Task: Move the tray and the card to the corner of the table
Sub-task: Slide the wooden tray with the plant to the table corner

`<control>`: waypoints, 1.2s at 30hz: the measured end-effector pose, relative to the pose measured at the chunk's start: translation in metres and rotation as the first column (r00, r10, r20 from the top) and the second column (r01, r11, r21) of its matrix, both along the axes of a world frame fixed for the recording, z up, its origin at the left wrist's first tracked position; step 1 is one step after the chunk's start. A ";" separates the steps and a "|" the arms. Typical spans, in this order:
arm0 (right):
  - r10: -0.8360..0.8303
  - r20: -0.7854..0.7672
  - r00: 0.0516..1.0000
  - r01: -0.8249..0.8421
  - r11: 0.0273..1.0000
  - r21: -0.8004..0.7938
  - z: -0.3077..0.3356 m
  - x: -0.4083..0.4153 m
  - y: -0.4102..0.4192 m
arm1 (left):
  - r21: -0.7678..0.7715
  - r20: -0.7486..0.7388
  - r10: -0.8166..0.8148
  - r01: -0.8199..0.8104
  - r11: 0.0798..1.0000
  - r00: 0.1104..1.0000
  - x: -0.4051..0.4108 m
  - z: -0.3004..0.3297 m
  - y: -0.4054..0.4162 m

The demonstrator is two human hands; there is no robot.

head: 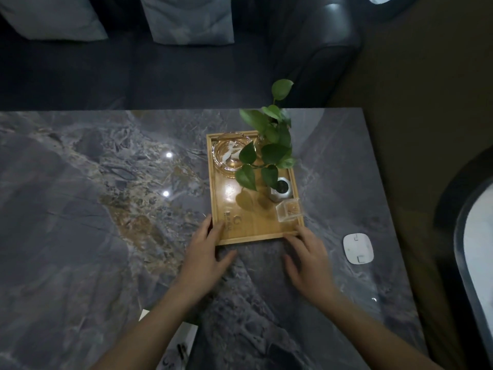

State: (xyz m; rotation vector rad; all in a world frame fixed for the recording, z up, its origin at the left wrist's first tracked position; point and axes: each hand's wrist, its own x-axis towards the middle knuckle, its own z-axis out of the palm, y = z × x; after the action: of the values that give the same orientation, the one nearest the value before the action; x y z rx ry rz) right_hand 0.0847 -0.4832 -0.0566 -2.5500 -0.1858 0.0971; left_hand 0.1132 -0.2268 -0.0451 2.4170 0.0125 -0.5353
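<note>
A wooden tray (248, 231) lies on the marble table, right of centre and a little short of the far right corner. It carries a glass ashtray (230, 157), a leafy plant in a small pot (280, 188) and a clear box of toothpicks (289, 209). My left hand (206, 252) rests against the tray's near left corner, fingers spread. At the tray's near right corner my right hand (306, 256) touches the rim, also with fingers spread and slightly blurred. A white card (170, 340) lies near the table's front edge, partly hidden under my left forearm.
A white rounded-square device (358, 248) lies on the table right of my right hand. The table's right edge (384, 209) runs close beside it. A dark sofa with grey cushions (186, 20) stands beyond the far edge. A round white object (477, 263) sits off the table at right.
</note>
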 end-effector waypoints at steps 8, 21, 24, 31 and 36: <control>-0.115 -0.086 0.990 0.110 0.992 -0.057 -0.005 0.025 -0.025 | 0.090 0.034 -0.001 -0.002 0.996 0.999 0.014 -0.005 -0.002; -0.176 -0.004 0.984 0.174 0.977 -0.124 -0.009 0.039 -0.018 | 0.027 -0.051 0.153 -0.152 0.988 0.987 0.028 0.003 -0.003; -0.201 -0.009 0.980 0.198 0.972 -0.122 -0.008 0.039 -0.019 | -0.003 -0.057 0.181 -0.181 0.983 0.982 0.028 0.005 -0.008; -0.246 -0.036 0.969 0.243 0.967 -0.071 -0.012 0.043 -0.033 | 0.001 -0.044 0.187 -0.187 0.982 0.981 0.035 0.006 -0.029; -0.267 -0.061 0.962 0.263 0.963 -0.060 -0.012 0.044 -0.045 | 0.007 -0.035 0.159 -0.159 0.987 0.987 0.039 0.010 -0.042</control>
State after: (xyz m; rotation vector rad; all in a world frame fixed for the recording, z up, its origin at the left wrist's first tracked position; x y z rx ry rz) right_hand 0.1284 -0.5284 -0.0682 -2.5924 0.1879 0.0866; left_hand 0.1517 -0.2687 -0.0354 2.3853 0.2203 -0.5045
